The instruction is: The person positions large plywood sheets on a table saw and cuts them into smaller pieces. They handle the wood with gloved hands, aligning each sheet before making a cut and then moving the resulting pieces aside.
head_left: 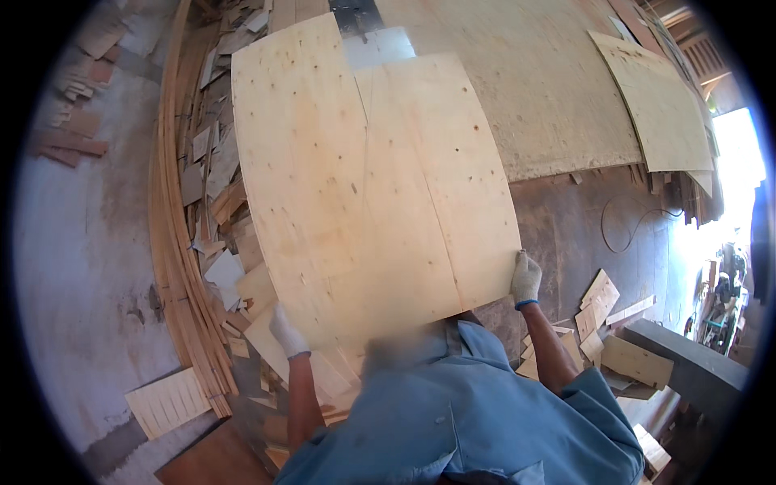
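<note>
A large pale plywood sheet [380, 186], dotted with small dark knots, stretches away from my body. Its far edge is stepped, and thin cracks or seams run along its face. My left hand [287, 330], in a whitish work glove, grips the near left edge. On the near right corner, my right hand [525, 279] is closed, in a similar glove with a blue cuff. Most of the left fingers are hidden by the sheet's edge. I cannot tell how much of the sheet rests on what lies beneath.
Long thin wood strips [171, 202] and piled scraps [222, 182] lie to the left. A wide board stack [541, 97] stands at the far right, with a lighter panel [655, 101] on it. Offcuts [598, 307] lie near a grey beam [687, 360] at right.
</note>
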Demonstrator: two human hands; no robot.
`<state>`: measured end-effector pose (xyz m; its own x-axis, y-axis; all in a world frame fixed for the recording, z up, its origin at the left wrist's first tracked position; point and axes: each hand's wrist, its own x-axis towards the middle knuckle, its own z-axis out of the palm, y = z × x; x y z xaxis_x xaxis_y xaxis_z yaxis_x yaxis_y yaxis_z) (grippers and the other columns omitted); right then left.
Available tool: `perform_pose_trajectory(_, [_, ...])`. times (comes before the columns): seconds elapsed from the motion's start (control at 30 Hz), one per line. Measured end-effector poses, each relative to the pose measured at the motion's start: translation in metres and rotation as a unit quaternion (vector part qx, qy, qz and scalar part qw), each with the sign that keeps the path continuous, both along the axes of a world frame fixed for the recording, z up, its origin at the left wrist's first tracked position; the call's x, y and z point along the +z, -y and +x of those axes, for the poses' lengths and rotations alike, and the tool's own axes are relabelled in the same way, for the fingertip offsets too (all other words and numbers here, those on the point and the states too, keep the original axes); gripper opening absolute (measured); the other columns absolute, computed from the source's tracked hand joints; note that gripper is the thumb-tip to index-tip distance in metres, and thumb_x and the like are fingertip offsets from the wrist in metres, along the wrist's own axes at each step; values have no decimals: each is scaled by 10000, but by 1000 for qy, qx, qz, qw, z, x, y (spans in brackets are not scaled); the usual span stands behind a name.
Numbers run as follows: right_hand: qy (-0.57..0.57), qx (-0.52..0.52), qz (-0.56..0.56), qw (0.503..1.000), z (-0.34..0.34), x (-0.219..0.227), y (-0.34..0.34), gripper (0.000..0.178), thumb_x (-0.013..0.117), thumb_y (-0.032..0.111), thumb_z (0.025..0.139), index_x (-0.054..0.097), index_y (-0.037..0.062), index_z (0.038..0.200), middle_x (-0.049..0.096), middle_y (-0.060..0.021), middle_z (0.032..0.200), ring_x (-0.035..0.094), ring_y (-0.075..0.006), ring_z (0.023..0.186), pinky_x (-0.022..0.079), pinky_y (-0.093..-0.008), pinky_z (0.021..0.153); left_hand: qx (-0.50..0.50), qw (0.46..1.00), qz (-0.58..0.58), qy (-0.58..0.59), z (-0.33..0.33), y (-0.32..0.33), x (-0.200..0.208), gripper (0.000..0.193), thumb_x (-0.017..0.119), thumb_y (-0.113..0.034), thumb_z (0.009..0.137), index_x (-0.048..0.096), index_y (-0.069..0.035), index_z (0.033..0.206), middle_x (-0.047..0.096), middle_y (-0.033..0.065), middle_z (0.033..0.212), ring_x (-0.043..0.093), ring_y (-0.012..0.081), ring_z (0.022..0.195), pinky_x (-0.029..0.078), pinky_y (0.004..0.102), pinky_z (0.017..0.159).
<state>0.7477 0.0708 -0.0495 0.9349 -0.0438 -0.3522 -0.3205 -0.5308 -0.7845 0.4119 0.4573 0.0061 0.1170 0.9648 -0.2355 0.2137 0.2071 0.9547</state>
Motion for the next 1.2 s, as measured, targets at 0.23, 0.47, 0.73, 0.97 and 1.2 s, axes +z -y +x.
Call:
perform_pose_trajectory(0.23, [20, 31, -41, 998, 29, 27, -61, 473, 501, 346, 985, 599, -57, 758, 491, -49, 588, 452, -106, 618, 403, -357, 578, -69, 993, -21, -93, 28, -96, -17, 460, 476, -362, 1006, 635, 67, 1052, 642, 78, 979, 600, 153, 843, 496, 298, 764])
perform_pose_trajectory(0.47, [-8, 13, -27, 1000, 31, 44, -118, 493, 499, 378, 987, 616, -55, 784, 520, -75, 603, 471, -124, 619, 411, -363, 589, -120, 988, -32, -93, 14, -178, -39, 457, 499, -354, 1006, 642, 71, 1091, 650, 89, 1043, 595, 149, 942, 475, 313, 877])
perform_pose_trajectory(0.73, [-21, 32, -15, 999, 45, 38, -140, 511, 489, 395, 1004, 633, -60, 822, 555, -100, 611, 472, -118, 621, 427, -359, 592, -59, 996, -63, -26, 2, -211, -68, 502, 559, -316, 978, 583, 116, 1234, 641, 111, 1191, 605, 170, 1062, 471, 295, 947])
perform_pose_trajectory(0.97, [-33, 28, 6, 999, 48, 41, -145, 474, 518, 368, 989, 630, -59, 814, 543, -52, 616, 484, -101, 637, 424, -343, 590, -44, 998, -40, -38, 28, -197, -37, 460, 581, -316, 962, 613, 84, 1186, 655, 93, 1137, 626, 162, 1001, 499, 287, 892])
perform_pose_trajectory(1.2, [-29, 3, 32, 999, 43, 39, -153, 436, 511, 326, 977, 590, -53, 777, 515, -43, 618, 455, -106, 628, 410, -347, 583, -23, 995, -100, -11, 29, -201, -34, 418, 596, -315, 951, 624, 59, 1136, 666, 84, 1080, 641, 158, 939, 520, 286, 840])
